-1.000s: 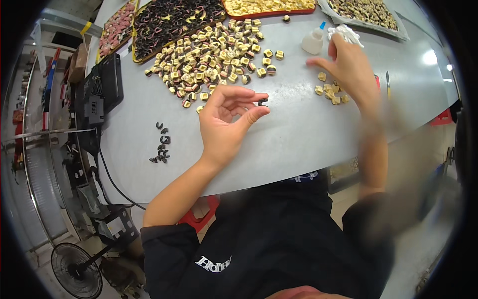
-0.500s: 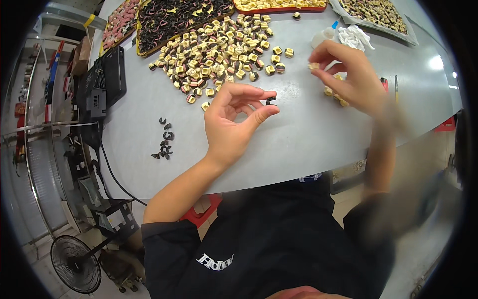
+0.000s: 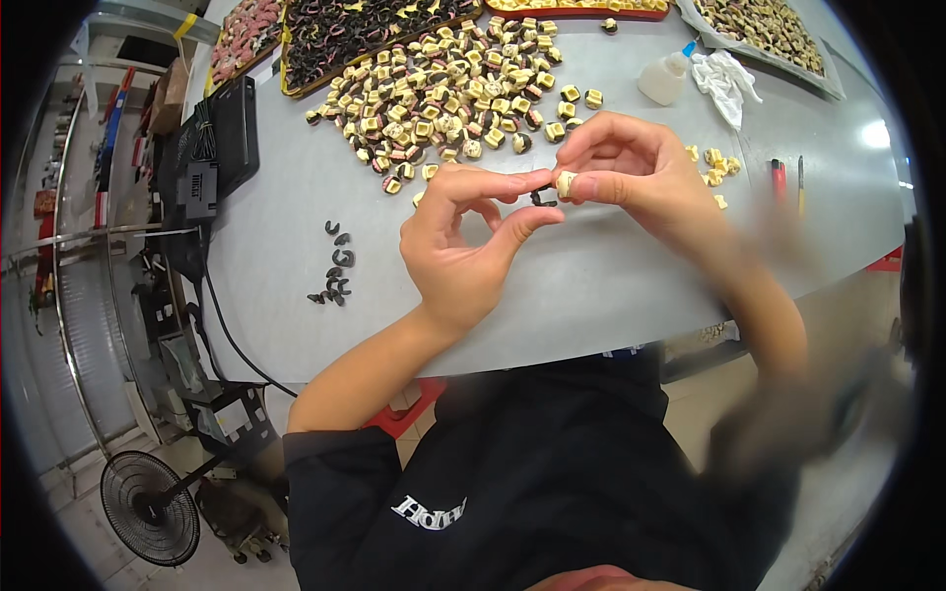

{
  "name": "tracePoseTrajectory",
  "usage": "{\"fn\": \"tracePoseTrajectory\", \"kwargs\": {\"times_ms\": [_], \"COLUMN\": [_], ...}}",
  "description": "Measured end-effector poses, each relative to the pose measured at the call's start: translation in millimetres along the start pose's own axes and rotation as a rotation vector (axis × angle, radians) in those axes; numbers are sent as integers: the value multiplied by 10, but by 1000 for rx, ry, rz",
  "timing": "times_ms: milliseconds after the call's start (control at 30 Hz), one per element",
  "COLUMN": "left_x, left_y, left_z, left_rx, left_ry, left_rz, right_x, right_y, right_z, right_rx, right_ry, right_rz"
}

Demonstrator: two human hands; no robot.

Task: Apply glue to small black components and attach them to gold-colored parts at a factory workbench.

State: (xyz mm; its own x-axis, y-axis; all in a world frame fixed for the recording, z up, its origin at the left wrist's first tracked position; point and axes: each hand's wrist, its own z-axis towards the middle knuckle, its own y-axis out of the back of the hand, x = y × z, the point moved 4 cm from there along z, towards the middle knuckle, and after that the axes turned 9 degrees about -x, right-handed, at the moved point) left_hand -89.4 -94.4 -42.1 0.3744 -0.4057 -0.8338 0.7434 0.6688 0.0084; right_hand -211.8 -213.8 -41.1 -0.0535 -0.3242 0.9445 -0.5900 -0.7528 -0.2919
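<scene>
My left hand (image 3: 455, 236) pinches a small black C-shaped piece (image 3: 541, 197) between thumb and index finger. Right beside it, my right hand (image 3: 636, 177) grips a small cream-yellow piece (image 3: 566, 184) between thumb and fingers. The two pieces are very close; whether they touch I cannot tell. Several loose black curved pieces (image 3: 340, 258) lie on the table left of my left hand. To the right of my right hand sits a small group of cream-yellow pieces (image 3: 724, 165). Beyond my hands spreads a big heap of small cream, black and pink blocks (image 3: 434, 98).
Along the far edge stand a tray of black pieces (image 3: 379, 34), a tray of pink pieces (image 3: 244, 44) and a tray of finished-looking blocks (image 3: 764, 34). A bottle with a blue tip (image 3: 665, 79), a white cloth (image 3: 727, 87), and a red-handled tool (image 3: 778, 180) lie at right.
My right hand has come left and nearer with the cream-yellow piece, meeting my left hand. The left hand still holds the black piece. The whole view has shifted slightly.
</scene>
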Motion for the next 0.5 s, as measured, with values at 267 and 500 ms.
{"fn": "tracePoseTrajectory", "kwargs": {"times_ms": [267, 500], "left_x": [16, 22], "left_y": [-7, -16], "left_z": [0, -8], "left_rx": [18, 44], "left_ry": [-49, -58], "left_rz": [-17, 0], "right_x": [-10, -37], "right_y": [13, 30], "right_z": [15, 22], "right_rx": [40, 78], "right_ry": [-100, -95], "right_rz": [-7, -38]}}
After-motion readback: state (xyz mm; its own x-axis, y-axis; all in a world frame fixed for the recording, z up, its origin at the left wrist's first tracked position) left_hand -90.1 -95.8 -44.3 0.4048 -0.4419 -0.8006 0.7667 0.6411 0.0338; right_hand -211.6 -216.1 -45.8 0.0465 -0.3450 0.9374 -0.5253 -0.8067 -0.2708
